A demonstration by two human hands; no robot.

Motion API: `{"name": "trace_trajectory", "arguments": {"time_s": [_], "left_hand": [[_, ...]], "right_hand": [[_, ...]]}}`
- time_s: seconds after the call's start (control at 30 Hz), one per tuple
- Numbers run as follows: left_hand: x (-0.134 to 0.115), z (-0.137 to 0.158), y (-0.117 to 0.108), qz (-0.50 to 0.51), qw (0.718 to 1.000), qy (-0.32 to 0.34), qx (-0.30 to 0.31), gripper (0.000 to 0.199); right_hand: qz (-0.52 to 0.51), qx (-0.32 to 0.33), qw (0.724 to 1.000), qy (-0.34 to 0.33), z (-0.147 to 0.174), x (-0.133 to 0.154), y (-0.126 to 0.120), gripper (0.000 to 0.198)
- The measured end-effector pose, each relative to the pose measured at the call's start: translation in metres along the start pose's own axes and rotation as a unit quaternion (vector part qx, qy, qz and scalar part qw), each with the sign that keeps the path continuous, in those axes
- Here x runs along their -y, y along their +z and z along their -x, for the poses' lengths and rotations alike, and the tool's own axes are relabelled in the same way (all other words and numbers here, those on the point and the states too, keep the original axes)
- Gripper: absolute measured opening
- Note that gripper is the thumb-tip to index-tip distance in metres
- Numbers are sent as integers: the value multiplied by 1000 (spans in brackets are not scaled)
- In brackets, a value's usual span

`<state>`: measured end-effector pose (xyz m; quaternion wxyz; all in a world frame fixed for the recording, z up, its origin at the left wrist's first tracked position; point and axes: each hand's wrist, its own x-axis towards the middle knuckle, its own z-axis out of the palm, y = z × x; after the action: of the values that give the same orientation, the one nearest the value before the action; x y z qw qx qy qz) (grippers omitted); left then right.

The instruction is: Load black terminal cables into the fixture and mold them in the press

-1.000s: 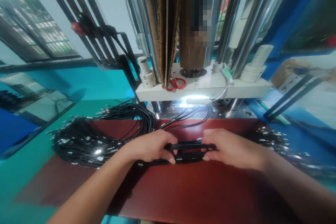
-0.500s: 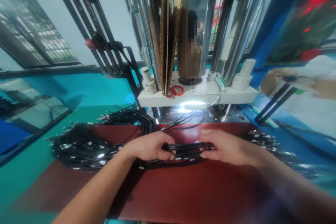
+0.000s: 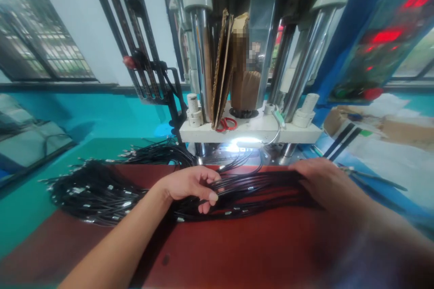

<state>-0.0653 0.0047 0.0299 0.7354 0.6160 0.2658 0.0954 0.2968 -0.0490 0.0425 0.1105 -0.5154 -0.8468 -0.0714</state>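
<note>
A bundle of black cables (image 3: 261,180) with small silvery connectors stretches across the red-brown work surface between my hands. My left hand (image 3: 193,185) is loosely closed around its left part, thumb in front and fingers curled behind. At the bundle's right end my right hand (image 3: 322,183) is closed on the cables; it is blurred and its fingertips are hidden. More black cables (image 3: 98,189) lie heaped left of my left wrist, their connector ends spread toward the far left.
Just behind the cables stands a press with a white plate (image 3: 203,134), a bright lamp (image 3: 249,142) and steel columns. Red-handled scissors (image 3: 226,124) and upright cardboard (image 3: 222,72) rest on the plate. A blue control panel (image 3: 369,49) and a cardboard box (image 3: 334,118) are at right.
My right hand has moved right, drawing the cables out into a longer stretch. My left hand stays near its place with its grip loosened. The view has shifted slightly.
</note>
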Motion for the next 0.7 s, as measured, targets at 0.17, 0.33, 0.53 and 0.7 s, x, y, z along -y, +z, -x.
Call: {"name": "trace_trajectory", "arguments": {"time_s": [0.17,0.33,0.53,0.7], "left_hand": [[-3,1,6,-52,997,-20,49,25],[-13,-15,39,10,996,24,83,46],[-30,-78,99,104,988,111,9,42],[-17,-85,108,154,970,169,-85,29]], "right_hand": [[118,30,992,-38,11,-14,-28,21],[216,-29,972,-85,4,-3,-58,19],[223,-66,962,-144,-28,35,-94,21],[-3,-75,983,-166,3,90,-87,37]]}}
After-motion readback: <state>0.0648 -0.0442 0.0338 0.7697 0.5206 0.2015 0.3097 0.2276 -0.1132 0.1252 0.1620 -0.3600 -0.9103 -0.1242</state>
